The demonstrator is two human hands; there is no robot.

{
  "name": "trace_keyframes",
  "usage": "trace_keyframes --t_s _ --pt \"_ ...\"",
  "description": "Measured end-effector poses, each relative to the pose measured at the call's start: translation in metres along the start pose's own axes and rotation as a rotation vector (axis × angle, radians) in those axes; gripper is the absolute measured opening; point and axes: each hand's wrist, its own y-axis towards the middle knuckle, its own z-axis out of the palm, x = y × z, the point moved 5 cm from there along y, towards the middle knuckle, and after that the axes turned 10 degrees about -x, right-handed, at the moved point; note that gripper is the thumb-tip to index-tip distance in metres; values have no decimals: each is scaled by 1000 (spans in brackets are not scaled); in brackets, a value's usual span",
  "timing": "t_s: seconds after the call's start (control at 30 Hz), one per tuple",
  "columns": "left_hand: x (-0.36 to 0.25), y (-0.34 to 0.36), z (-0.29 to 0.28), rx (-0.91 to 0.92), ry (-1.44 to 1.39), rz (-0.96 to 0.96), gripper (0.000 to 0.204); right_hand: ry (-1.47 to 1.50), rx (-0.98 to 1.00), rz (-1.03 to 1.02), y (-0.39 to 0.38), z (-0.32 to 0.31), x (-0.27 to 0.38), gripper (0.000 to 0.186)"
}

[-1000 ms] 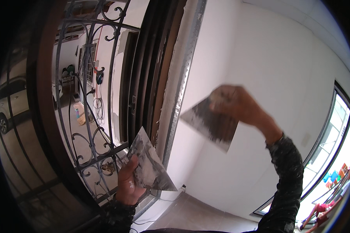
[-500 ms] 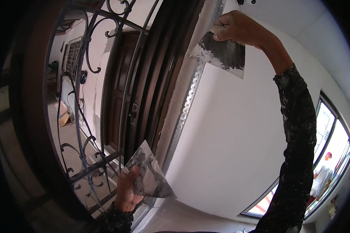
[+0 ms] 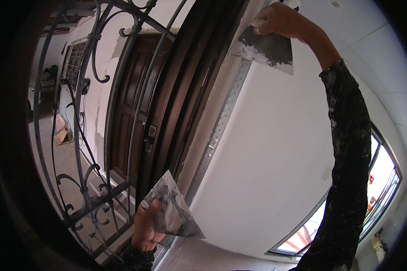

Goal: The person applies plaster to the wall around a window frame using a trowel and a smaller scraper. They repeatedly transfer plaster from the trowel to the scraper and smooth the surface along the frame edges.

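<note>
In my left hand [image 3: 144, 228], low in the view, is a wide putty knife [image 3: 171, 212] with grey-white filler smeared over its blade. My right hand [image 3: 280, 21] is raised high at the wall's edge, with its fingers closed on a second wide putty knife [image 3: 273, 47]. White filler streaks that blade's left and lower parts. The blade overlaps a perforated metal corner bead [image 3: 226, 108], which runs down the edge of the white wall [image 3: 257, 153]. Whether the blade presses on the bead cannot be seen. Both handles are mostly hidden by my fingers.
Left of the bead stands a dark wooden door frame [image 3: 172, 104], with a panelled door [image 3: 131, 104] behind. A scrolled iron grille [image 3: 92, 198] fills the left side. A window [image 3: 380, 180] is at the right, and a cardboard box [image 3: 62, 135] lies on the floor beyond the grille.
The view has shifted, showing more ceiling and moving the door and grille leftward. My right hand and its putty knife are slightly higher along the wall edge. The left hand keeps its hold.
</note>
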Motion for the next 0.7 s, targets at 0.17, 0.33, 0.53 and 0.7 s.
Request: trace_keyframes --t_s 0.17,0.33,0.53,0.7 --pt "-3 0 -1 -29 -16 -4 38 6 -73 157 19 -21 -18 29" --pt "-6 1 -2 -45 1 -2 37 -68 -65 123 43 -29 -38 25" --pt "-7 2 -6 -49 -6 -4 40 -155 -138 135 68 -46 -61 32" --pt "-13 0 -2 -28 -7 3 41 -314 -211 92 100 -71 -88 32"
